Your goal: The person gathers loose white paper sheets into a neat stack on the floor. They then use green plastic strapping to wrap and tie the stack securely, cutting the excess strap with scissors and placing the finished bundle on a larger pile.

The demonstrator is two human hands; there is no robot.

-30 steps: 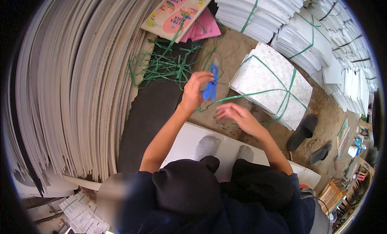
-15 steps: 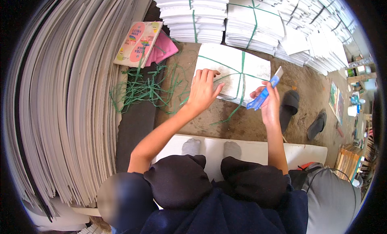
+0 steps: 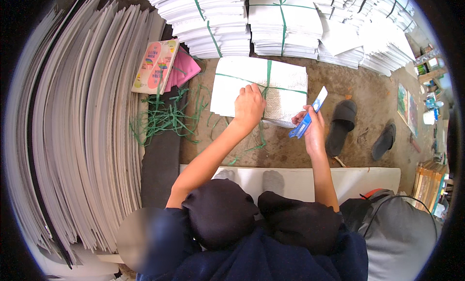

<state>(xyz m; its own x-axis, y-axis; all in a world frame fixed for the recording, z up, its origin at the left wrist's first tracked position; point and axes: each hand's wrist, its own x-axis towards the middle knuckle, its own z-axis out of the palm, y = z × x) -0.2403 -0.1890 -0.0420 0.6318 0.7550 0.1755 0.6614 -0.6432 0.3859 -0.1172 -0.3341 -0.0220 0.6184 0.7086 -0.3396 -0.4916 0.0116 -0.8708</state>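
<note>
On the floor in front of me lies a bundle of white paper sheets (image 3: 288,74), grey-marked on top. Green plastic twine (image 3: 269,72) crosses over it both ways, with a loose end hanging toward me. My left hand (image 3: 249,106) is closed at the crossing, its fingers curled onto the twine; the fingertips are partly hidden. Beside the bundle's near right corner, my right hand (image 3: 314,135) holds a blue utility knife (image 3: 302,125). Its blade is out and points up, away from me, apart from the twine.
Tied paper stacks (image 3: 286,31) stand at the back. Tall stacked sheets (image 3: 92,126) fill the left side. A tangle of green twine (image 3: 167,117) lies near a pink packet (image 3: 183,70) and a flattened carton (image 3: 156,65). Black slippers (image 3: 341,128) sit on the right.
My left hand has moved from hovering open over the bundle to the twine crossing, and its fingers have closed there. The right hand still holds the knife. The view has shifted slightly.
</note>
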